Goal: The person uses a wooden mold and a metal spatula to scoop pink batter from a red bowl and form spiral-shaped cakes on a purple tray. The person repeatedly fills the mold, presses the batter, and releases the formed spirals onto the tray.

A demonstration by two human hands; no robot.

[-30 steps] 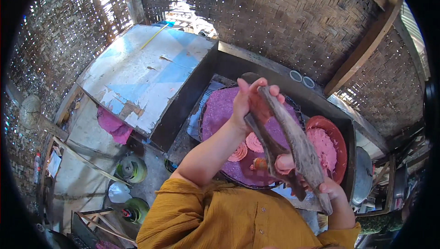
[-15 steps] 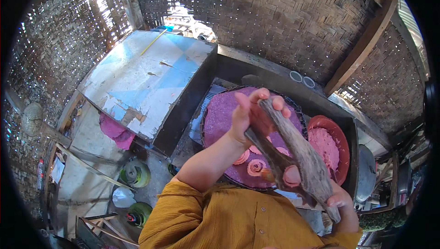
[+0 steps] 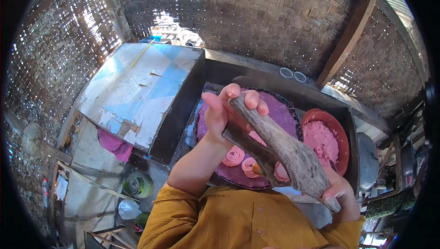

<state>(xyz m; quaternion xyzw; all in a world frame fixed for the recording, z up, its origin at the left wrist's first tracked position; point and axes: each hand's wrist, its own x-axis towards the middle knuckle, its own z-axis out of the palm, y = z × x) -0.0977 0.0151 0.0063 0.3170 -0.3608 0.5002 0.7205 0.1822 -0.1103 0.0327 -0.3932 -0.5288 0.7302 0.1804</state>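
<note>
A weathered grey wooden press with a dark metal part beneath it is held close under the camera. My left hand grips its far end, fingers curled over the top. My right hand clasps the near end. Below the tool lies a round dark tray covered in purple, with several pink spiral coils laid on it. A red bowl of pink dough stands to the tray's right.
A worn blue and white tabletop lies to the left. Woven bamboo walls enclose the space. Two small rings rest on the dark ledge behind. A pink cloth, pots and a green roll sit on the floor at left.
The press has shifted slightly leftward and closer to the camera, still held in both hands. The view has tilted a little.
</note>
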